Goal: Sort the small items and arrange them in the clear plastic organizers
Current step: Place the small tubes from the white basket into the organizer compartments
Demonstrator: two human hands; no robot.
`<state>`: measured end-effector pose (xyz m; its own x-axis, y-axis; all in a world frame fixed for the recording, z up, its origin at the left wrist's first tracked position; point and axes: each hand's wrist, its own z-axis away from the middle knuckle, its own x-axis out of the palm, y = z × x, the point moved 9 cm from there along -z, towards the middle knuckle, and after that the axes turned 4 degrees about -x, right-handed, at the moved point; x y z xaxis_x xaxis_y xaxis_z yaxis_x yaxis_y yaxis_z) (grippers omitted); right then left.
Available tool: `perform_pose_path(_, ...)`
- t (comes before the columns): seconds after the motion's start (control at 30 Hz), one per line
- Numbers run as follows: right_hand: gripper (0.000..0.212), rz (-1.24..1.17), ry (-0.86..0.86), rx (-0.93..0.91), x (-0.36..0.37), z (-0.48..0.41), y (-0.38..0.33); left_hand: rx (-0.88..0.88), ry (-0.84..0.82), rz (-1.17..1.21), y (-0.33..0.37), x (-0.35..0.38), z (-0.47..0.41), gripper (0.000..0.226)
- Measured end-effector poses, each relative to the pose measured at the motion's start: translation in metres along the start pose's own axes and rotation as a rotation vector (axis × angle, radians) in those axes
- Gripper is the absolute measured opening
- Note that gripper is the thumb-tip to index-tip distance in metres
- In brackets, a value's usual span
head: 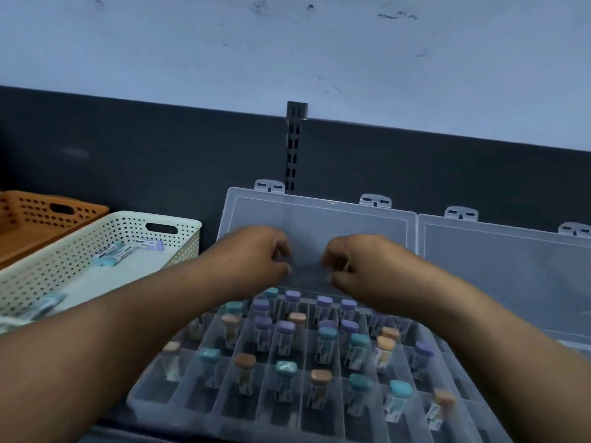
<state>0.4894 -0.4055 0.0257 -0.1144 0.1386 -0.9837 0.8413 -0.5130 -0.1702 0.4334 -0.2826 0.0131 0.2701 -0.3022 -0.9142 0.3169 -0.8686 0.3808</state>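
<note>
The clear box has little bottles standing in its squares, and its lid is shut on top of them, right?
Not quite: the lid is open, tipped up behind the clear box. The little bottles do stand in its squares. The head view shows it.

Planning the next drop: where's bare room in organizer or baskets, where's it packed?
Free: clear organizer cells along its near edge, front-left; white basket floor between loose vials at its far end and near corner. Crowded: organizer's middle and back rows of capped vials, by left hand and right hand.
</note>
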Motion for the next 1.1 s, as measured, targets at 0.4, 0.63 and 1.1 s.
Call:
perform_pose_path(0.4,0.055,0.042,-0.062,-0.329,0.034,-0.089,-0.189,-0.269,0.203,-0.244,-0.197,-0.110,0.055,0.043)
perform_pose_path(0.63,0.060,0.041,-0.211,-0.422,0.089,-0.138,-0.283,-0.297,0.184,-0.285,-0.277,-0.130,0.071,0.039)
perform_pose_path(1.1,0.036,0.100,-0.388,-0.469,0.184,-0.198,-0.348,-0.187,0.006,-0.045,-0.352,-0.111,0.045,0.043)
